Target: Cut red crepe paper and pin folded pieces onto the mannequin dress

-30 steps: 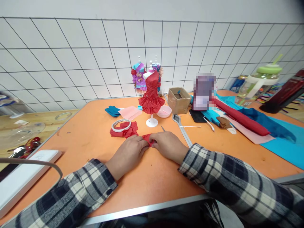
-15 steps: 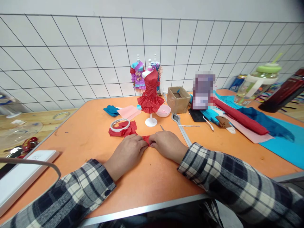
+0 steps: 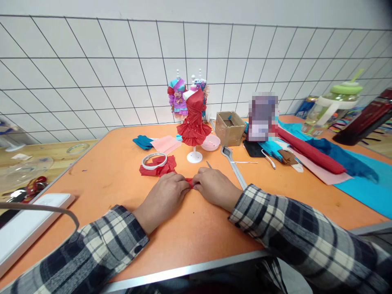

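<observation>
My left hand and my right hand meet over the table, their fingers closed on a strip of red crepe paper. Most of the strip is hidden under the fingers. Out of the right hand's far side pokes a thin pointed tip, its kind too small to tell. Beyond the left hand lies a crumpled piece of red crepe paper, with a roll of tape on top. Behind the hands stands a small mannequin on a white base, wearing a ruffled red dress.
Two more dressed mannequins stand behind. A pink bowl, a cardboard box and a phone with a blurred screen line the back. Rolled red paper and blue sheets lie right. A white power bank sits left.
Both hands stay almost in place, pinching the red strip. The view has shifted very slightly; nothing else has visibly moved.
</observation>
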`<act>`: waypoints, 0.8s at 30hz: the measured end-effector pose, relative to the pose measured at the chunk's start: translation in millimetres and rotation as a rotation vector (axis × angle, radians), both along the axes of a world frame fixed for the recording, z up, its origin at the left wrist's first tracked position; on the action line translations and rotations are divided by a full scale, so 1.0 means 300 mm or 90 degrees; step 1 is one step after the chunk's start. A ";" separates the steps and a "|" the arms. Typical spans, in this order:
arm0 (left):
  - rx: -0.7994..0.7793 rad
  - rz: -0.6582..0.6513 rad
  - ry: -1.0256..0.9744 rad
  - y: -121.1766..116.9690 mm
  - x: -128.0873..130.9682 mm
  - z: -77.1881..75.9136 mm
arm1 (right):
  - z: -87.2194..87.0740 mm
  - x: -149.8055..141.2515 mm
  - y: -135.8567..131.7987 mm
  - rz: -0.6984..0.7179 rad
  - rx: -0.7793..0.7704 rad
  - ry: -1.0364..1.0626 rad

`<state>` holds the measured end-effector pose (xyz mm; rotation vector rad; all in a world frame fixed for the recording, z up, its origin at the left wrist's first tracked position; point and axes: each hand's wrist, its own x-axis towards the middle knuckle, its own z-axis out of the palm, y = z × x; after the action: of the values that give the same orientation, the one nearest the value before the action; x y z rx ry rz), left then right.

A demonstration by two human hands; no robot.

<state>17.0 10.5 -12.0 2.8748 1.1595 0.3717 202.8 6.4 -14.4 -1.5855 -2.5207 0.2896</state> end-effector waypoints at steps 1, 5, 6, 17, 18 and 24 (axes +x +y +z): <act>-0.003 0.000 0.011 -0.001 0.000 0.002 | 0.000 0.000 -0.001 0.000 0.006 -0.005; -0.010 0.022 0.016 -0.002 0.000 0.001 | 0.007 0.001 -0.003 -0.007 0.005 -0.031; -0.013 0.025 0.013 -0.001 0.000 -0.001 | 0.010 0.001 -0.003 -0.006 0.003 -0.031; -0.014 0.003 0.008 0.002 0.001 -0.005 | 0.004 0.006 0.007 -0.017 -0.020 0.019; -0.017 0.008 0.012 0.002 0.001 -0.005 | 0.005 0.007 0.008 -0.016 -0.023 0.023; -0.016 0.006 0.017 0.003 -0.002 -0.004 | 0.006 0.019 0.000 -0.021 -0.016 0.020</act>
<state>16.3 11.5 -13.3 2.8625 1.1728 0.3188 208.4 6.2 -12.5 -1.6164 -2.4745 0.3412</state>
